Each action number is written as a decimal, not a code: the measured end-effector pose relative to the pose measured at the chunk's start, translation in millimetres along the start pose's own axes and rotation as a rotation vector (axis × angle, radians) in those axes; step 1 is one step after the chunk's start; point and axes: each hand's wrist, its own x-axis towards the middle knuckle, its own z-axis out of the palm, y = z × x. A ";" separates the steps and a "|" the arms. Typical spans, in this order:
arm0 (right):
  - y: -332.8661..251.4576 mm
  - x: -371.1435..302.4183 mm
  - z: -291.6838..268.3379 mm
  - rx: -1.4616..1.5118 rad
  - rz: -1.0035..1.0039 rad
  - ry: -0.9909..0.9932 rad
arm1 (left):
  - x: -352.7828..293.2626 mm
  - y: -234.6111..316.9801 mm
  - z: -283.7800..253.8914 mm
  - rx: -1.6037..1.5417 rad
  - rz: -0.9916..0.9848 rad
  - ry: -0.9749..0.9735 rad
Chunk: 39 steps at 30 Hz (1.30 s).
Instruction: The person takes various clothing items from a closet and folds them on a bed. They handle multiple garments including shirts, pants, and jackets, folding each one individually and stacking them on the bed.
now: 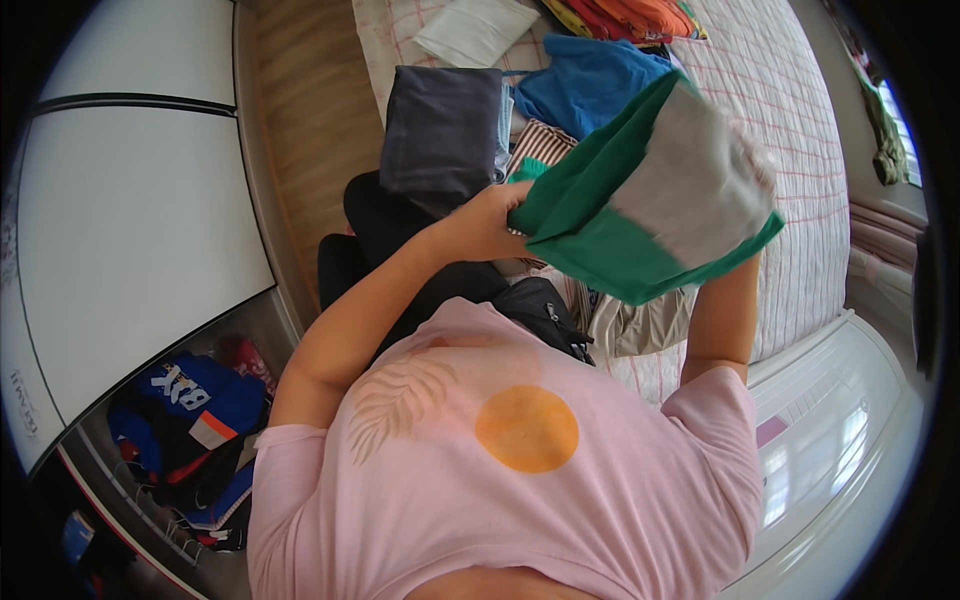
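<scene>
A folded green and grey garment (610, 215) is held up in front of me, above the bed. My left hand (487, 222) grips its left edge, fingers wrapped into the green cloth. Against its upper right side, my right hand (757, 160) holds the grey part; the garment hides most of that hand, and its fingers are blurred. Just beyond my left hand lies a folded dark grey cloth (440, 130). Behind the garment are a crumpled blue cloth (590, 85) and a brown-and-white striped cloth (542, 143).
The bed (790, 130) has a white checked cover. Orange and yellow clothes (640, 18) and a white folded cloth (477, 30) lie at its far end. A black bag (545, 310) and beige cloth (640, 325) sit nearer. An open wardrobe (140, 230) with clothes stands left.
</scene>
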 end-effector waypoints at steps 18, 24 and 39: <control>29.7 26.1 34.3 -0.805 0.247 0.240 | -53.9 11.3 -52.0 -1.119 -0.517 0.268; -5.1 14.0 136.7 -0.426 0.145 -0.322 | -39.3 64.6 -58.0 -1.023 -0.410 0.482; -281.8 209.7 299.8 -1.065 -1.283 -0.737 | -82.6 362.3 -247.7 0.298 0.615 0.642</control>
